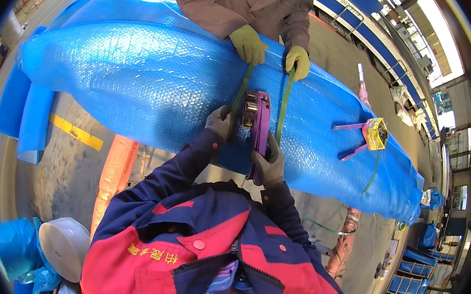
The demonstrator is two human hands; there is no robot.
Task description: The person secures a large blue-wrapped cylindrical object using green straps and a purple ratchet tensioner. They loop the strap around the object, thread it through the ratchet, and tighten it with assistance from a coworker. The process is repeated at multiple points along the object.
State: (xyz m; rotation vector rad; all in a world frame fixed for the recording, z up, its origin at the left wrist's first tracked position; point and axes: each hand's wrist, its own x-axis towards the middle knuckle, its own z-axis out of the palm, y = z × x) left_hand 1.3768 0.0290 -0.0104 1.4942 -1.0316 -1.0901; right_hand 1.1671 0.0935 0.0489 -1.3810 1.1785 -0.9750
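In front of me a purple strapping tool point(261, 128) with metal parts stands over a long bundle in blue bubble wrap point(168, 79). My gloved right hand point(271, 164) is closed round its near, lower end. To the tool's left, my gloved left hand point(220, 122) has its fingers closed at the lower end of a green strap point(244, 86); the fingertips are partly in shadow. Another length of green strap point(286, 104) runs along the tool's right side. Across the bundle, a co-worker's yellow-green gloves point(248, 44) hold the far parts of both lengths.
A yellow device with purple arms point(375, 134) rests on the bundle to the right. Orange-wrapped supports point(114, 170) stand under it. Blue rolls point(35, 121) hang at the left; a white roll point(63, 248) stands lower left. Blue racks point(415, 269) line the right side.
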